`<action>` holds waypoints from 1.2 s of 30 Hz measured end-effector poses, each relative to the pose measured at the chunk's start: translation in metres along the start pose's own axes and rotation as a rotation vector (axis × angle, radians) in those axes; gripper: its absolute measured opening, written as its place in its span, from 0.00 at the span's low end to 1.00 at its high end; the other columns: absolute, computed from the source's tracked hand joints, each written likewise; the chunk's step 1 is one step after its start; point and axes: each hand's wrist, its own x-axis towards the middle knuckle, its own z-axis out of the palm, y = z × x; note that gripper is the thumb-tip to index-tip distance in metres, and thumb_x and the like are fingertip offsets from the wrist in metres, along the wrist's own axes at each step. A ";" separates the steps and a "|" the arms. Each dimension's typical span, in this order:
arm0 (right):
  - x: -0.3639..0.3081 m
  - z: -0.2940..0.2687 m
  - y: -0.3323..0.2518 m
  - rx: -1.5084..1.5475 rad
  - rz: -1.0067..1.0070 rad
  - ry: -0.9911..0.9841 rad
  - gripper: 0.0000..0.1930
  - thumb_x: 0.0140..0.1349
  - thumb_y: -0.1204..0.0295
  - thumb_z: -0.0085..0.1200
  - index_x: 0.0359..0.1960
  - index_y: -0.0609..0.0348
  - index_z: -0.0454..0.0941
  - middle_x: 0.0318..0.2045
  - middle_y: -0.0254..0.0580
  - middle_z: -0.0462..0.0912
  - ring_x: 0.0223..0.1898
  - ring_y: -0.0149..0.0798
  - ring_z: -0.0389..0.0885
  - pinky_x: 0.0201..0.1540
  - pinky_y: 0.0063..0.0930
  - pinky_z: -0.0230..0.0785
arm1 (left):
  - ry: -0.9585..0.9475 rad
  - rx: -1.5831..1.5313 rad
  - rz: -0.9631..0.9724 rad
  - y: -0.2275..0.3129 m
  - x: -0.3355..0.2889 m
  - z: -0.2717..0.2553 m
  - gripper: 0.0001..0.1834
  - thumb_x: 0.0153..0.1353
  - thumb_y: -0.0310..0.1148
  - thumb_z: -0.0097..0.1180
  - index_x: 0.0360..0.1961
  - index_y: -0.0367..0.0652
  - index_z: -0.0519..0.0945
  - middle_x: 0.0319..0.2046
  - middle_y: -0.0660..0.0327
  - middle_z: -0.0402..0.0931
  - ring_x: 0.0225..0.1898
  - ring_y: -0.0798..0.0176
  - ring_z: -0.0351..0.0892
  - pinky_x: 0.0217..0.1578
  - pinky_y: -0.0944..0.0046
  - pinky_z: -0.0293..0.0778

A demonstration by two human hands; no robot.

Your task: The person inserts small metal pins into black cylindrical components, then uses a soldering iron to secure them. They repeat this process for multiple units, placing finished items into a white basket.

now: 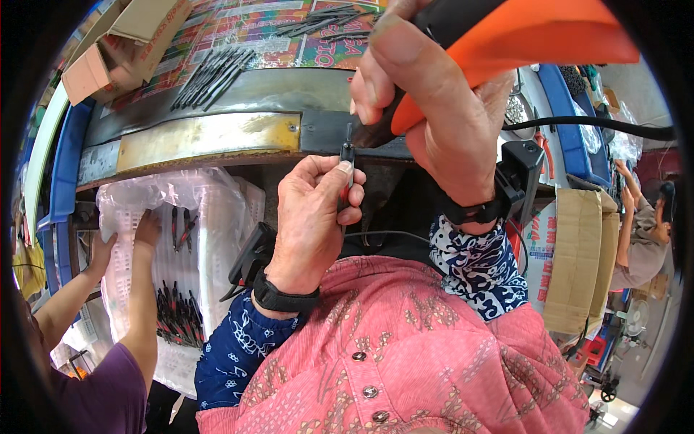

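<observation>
Okay, your left grip (311, 201) pinches the black piece (348, 154); right grip (450, 101) wraps the orange tool (538, 40) (keep the piece steady).

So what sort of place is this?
Probably a small workshop doing hand assembly: a metal-edged workbench with piles of thin dark pieces, an orange-handled tool in the right hand, and a plastic-lined crate holding black-and-red parts.

Pink patterned shirt (434, 369), navy-white sleeves (228, 354), black wristbands (285, 297)
</observation>
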 end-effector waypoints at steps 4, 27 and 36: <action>0.009 -0.002 0.005 0.002 -0.142 -0.071 0.16 0.49 0.70 0.69 0.32 0.64 0.74 0.24 0.33 0.73 0.25 0.24 0.71 0.28 0.18 0.64 | -0.011 -0.001 0.000 0.001 0.000 0.000 0.03 0.63 0.25 0.52 0.36 0.38 0.71 0.30 0.56 0.76 0.23 0.71 0.70 0.18 0.76 0.63; 0.007 0.010 0.009 0.101 -0.175 -0.027 0.17 0.47 0.70 0.70 0.31 0.64 0.74 0.25 0.34 0.73 0.24 0.25 0.71 0.26 0.17 0.62 | -0.006 -0.013 -0.011 0.001 0.000 -0.001 0.05 0.61 0.25 0.55 0.36 0.39 0.72 0.30 0.55 0.77 0.24 0.70 0.71 0.18 0.76 0.62; 0.006 0.011 0.012 0.124 -0.164 0.002 0.17 0.47 0.70 0.71 0.31 0.64 0.74 0.25 0.34 0.73 0.25 0.25 0.71 0.26 0.18 0.62 | -0.005 -0.006 -0.014 0.001 0.000 -0.001 0.05 0.62 0.26 0.54 0.36 0.39 0.71 0.30 0.55 0.77 0.24 0.71 0.71 0.18 0.76 0.63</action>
